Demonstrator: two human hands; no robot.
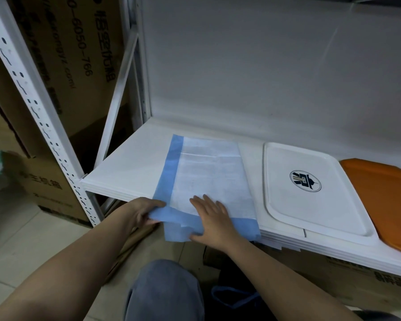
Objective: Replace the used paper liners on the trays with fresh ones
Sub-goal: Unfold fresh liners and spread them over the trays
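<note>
A paper liner (208, 172), white in the middle with a blue border, lies on the white shelf (130, 167), its near edge hanging over the front. My left hand (144, 210) pinches the liner's near-left blue corner, which is lifted and folded. My right hand (214, 220) lies flat on the liner's near edge, fingers straight and spread. To the right rests a white tray (310, 205) with a round dark logo and no liner on it. An orange tray (384, 200) lies at the far right, partly cut off.
A white perforated rack upright (33, 107) stands at the left with cardboard boxes (63, 66) behind it. More boxes (368, 281) sit under the shelf. My knee in blue trousers (164, 293) is below the hands, over a tiled floor.
</note>
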